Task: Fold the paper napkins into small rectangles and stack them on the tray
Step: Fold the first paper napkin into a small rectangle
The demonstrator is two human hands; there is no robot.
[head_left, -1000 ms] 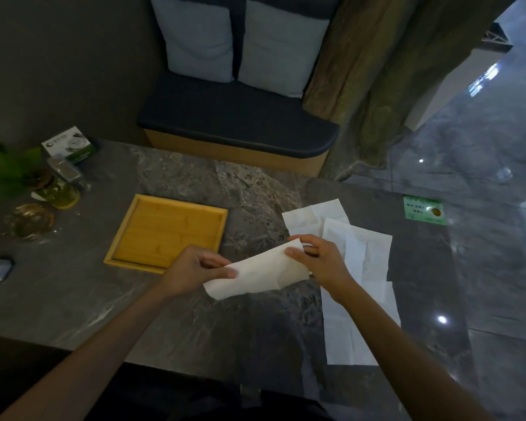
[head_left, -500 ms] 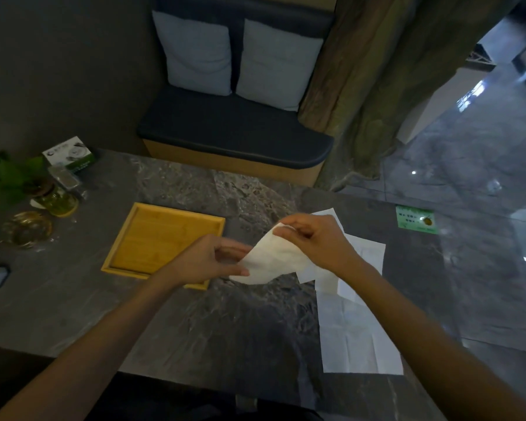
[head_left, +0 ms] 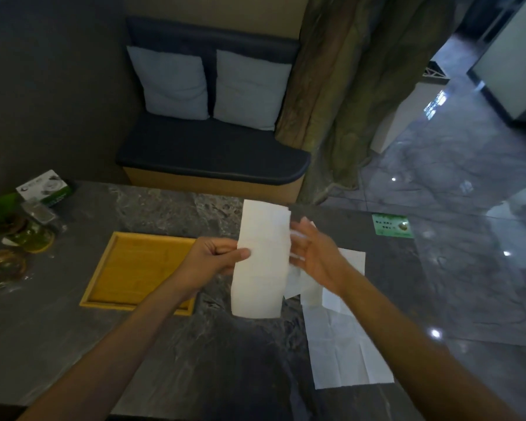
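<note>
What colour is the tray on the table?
The tray is a warm yellow wood tone with faint grain lines, seen in the head view, the only one here.

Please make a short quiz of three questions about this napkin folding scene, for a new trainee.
1. True or false: folded napkins already lie stacked on the wooden tray.
2. Which hand has the grip on the long napkin strip? A) left hand B) right hand C) neither
3. Fill in: the unfolded napkins lie on the table to the ____ of the tray.

Key:
1. False; no napkin shows on the tray.
2. A; its thumb and fingers pinch the strip's left edge, while the right hand is open beside the strip.
3. Right.
</note>
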